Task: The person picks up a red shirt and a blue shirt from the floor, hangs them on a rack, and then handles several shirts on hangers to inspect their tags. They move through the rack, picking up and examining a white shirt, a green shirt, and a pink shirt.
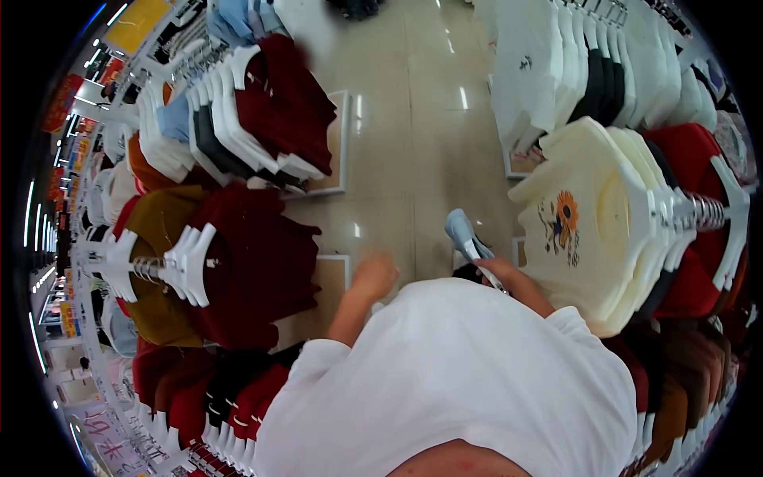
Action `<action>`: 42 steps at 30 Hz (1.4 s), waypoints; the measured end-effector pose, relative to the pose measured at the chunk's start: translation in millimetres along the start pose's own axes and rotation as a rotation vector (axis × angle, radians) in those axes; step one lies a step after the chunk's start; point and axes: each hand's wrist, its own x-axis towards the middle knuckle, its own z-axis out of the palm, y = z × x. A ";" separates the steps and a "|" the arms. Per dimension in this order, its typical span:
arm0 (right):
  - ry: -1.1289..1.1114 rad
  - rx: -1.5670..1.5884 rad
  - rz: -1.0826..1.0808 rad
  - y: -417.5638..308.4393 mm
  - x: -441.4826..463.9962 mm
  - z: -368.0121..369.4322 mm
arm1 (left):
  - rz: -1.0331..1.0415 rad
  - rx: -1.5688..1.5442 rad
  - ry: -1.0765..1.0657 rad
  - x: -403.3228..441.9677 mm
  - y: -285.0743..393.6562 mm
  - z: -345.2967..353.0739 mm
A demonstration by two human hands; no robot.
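My right hand [494,272] is closed around a slim light blue and white object [469,238] with a rounded front end. Its exact kind cannot be made out. Part of a dark shape shows just under it. My left hand [376,275] hangs over the aisle floor, smeared by motion, so its fingers do not show clearly. Left of it, dark red tops [250,266] hang on white hangers. To the right of my right hand hangs a cream top [568,222] with an orange flower print.
A tiled aisle [397,143] runs ahead between clothing racks. White tops [528,71] hang at the far right, and more dark red tops [282,107] at the far left. Low white-edged platforms [340,159] border the aisle. A metal rack bar [703,212] juts out on the right.
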 end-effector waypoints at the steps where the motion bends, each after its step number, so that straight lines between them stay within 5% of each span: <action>1: 0.007 -0.038 0.031 -20.1 0.3 -5.3 | -0.015 0.001 -0.055 5.4 9.9 -1.8; 14: -0.030 0.239 -0.109 -175.4 82.6 -84.3 | 0.057 -0.072 -0.046 105.5 18.2 -31.9; 21: 0.020 0.301 -0.083 -234.9 99.8 -96.2 | -0.005 -0.178 -0.293 181.1 -23.1 -31.5; 34: 0.182 0.319 -0.196 -437.0 166.3 -93.2 | 0.023 -0.072 0.004 354.6 -145.3 -202.5; 37: 0.214 0.303 -0.265 -497.6 137.5 -75.1 | -0.065 -0.249 0.114 368.0 -158.1 -246.2; 42: 0.111 0.439 -0.362 -567.3 142.5 -81.0 | -0.106 -0.378 0.198 391.6 -190.7 -231.2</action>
